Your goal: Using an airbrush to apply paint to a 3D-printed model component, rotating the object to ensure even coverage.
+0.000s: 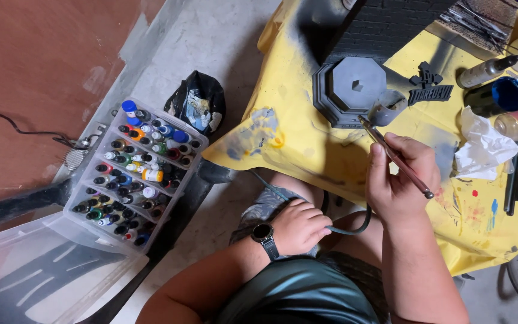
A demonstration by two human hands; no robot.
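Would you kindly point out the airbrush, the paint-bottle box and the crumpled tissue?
airbrush [398,161], head view, mid-barrel.
paint-bottle box [89,239], head view, near clear rim.
crumpled tissue [484,147], head view, centre.

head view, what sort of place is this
Probably a home hobby or model-painting corner. A clear case of small paint bottles sits beside a paint-stained yellow table cover, and the right hand holds an airbrush near a grey-painted model base.

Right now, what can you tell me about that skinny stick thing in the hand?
The airbrush is a thin, metallic-looking tool, pinkish-brown, with a fine pointed tip and a rounded back end. It lies tilted, tip up-left toward a grey cup-shaped piece. The right hand grips it in its fingers over the yellow tablecloth.
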